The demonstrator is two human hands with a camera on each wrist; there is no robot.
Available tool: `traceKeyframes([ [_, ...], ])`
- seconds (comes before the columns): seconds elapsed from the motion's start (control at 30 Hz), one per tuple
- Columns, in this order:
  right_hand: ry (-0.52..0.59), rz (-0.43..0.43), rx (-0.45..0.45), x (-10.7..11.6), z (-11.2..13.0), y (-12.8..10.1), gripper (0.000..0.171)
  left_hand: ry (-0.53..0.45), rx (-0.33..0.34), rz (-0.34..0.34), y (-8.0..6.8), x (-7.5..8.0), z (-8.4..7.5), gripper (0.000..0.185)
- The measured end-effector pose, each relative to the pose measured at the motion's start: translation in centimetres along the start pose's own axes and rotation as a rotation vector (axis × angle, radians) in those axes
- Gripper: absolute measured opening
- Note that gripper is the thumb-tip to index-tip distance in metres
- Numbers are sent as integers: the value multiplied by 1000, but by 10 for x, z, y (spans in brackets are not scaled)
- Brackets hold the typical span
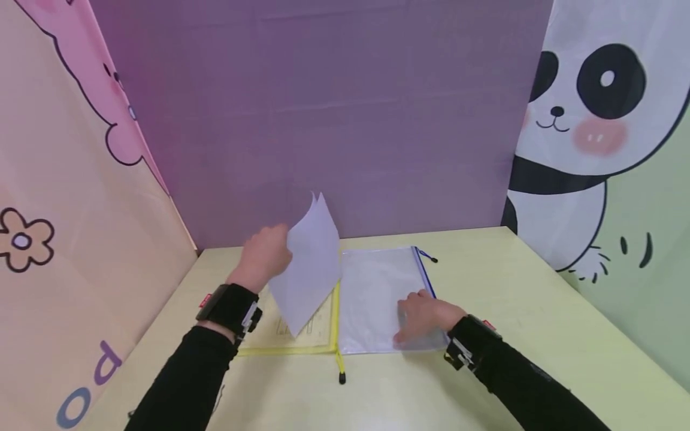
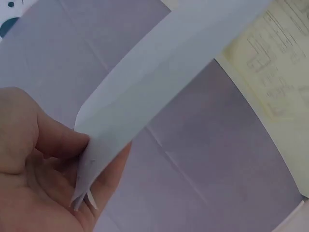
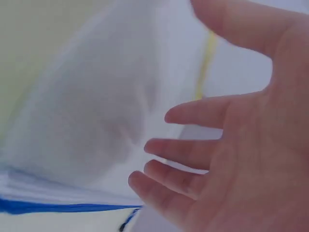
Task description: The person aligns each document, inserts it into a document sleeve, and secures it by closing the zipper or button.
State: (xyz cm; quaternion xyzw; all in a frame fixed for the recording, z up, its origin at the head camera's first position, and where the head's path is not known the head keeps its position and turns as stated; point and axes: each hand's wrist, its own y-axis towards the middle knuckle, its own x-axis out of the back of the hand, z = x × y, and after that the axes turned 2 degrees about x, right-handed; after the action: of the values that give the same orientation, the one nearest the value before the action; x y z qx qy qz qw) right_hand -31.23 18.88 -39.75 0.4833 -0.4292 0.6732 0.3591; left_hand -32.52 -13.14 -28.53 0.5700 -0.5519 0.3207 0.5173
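My left hand (image 1: 261, 256) pinches a few white paper sheets (image 1: 311, 263) by their edge, thumb on one side and fingers on the other. The sheets stand raised and bowed, as the left wrist view also shows. Below them lies a yellow-edged zip pouch (image 1: 286, 349), with a printed page (image 2: 265, 53) showing at it. Beside it, to the right, is a clear zip pouch (image 1: 366, 299) with a blue zipper. My right hand (image 1: 423, 314) is over this pouch's lower right part, its fingers extended and spread in the right wrist view; firm contact is hard to tell.
Both pouches lie on a pale wooden table (image 1: 485, 281). A yellow zipper pull (image 1: 342, 377) hangs toward the near edge, and a blue pull (image 1: 428, 256) sticks out at the far right corner. A purple cloth backdrop (image 1: 334, 120) stands behind, with printed curtains on both sides.
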Motion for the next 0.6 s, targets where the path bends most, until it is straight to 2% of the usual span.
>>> traceKeyframes([
  [0.17, 223, -93, 30, 17, 10, 7, 79, -53, -66, -16, -4, -13, -26, 43],
  [0.3, 615, -132, 56, 26, 15, 14, 79, -155, -146, -53, -5, -26, -46, 36],
  [0.43, 1064, -100, 77, 30, 15, 19, 82, -323, -200, -49, -6, -49, -64, 33],
  [0.5, 1222, -84, 64, 30, 15, 21, 83, -399, -208, -25, -8, -62, -72, 34],
  [0.6, 1383, -72, 4, 28, 14, 24, 87, -499, -209, 27, -12, -82, -81, 31],
])
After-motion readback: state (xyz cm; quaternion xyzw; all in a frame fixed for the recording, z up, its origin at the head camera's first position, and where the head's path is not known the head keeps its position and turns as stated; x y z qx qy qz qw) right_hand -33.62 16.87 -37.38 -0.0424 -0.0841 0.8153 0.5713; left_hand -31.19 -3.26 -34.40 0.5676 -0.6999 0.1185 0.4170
